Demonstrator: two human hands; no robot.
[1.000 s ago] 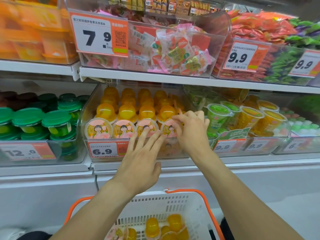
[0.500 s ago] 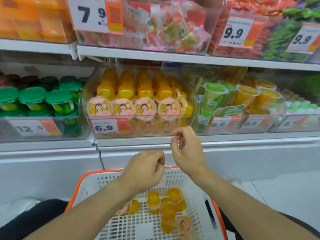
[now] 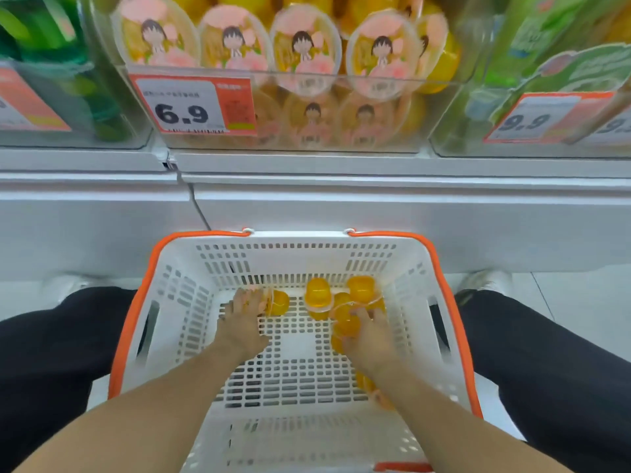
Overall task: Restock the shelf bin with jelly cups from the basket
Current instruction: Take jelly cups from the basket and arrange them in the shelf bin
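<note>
1. Pickup step: both hands are down in the basket [image 3: 177, 302] among the jelly cups [image 3: 318, 295].
2. The left hand [image 3: 243, 322] lies over 1 cup at the far left, fingers curling on it; the right hand [image 3: 367, 331] closes round another in the cluster.
3. Next, I judge, lift both cups up to the shelf bin [image 3: 440, 87] above.
4. Roughly 7 loose cups show in the basket; the bin's front row shows 4 lids.

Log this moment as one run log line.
phase: picking from basket | left hand: on jelly cup | right hand: on jelly cups | shelf bin: stocked
</note>
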